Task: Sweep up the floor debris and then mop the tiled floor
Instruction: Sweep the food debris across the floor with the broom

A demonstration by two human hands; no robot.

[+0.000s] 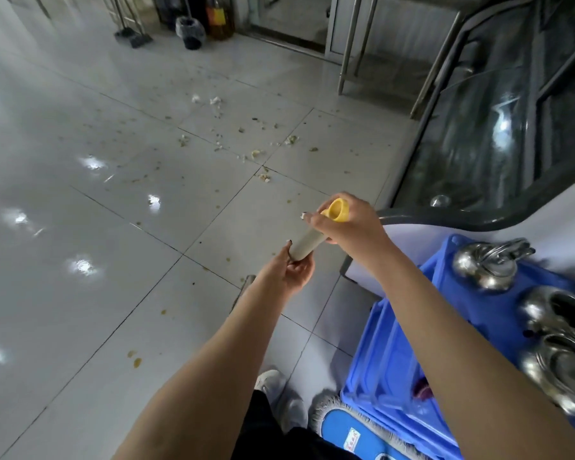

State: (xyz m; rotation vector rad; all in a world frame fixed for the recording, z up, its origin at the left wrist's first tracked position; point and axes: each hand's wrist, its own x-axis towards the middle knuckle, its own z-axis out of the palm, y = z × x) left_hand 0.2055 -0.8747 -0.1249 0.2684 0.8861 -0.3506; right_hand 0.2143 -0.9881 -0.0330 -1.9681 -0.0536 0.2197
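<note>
I hold a pale mop handle (307, 244) with a yellow end cap (338, 210) in both hands. My right hand (349, 224) grips the top just under the cap. My left hand (291, 270) grips the shaft lower down. The flat blue mop head (349, 429) with a white fringe lies on the floor by my feet. Food scraps and paper bits (243, 141) are scattered over the grey tiled floor (97, 227) ahead. A broom and dustpan (132, 36) stand at the far wall.
Blue plastic crates (395, 360) holding shiny metal kettles (488, 263) stand to my right. A glass-fronted counter (498, 134) runs along the right. Steel table legs (349, 44), a lined black bin (190, 33) and an oil jug (218, 18) stand at the back.
</note>
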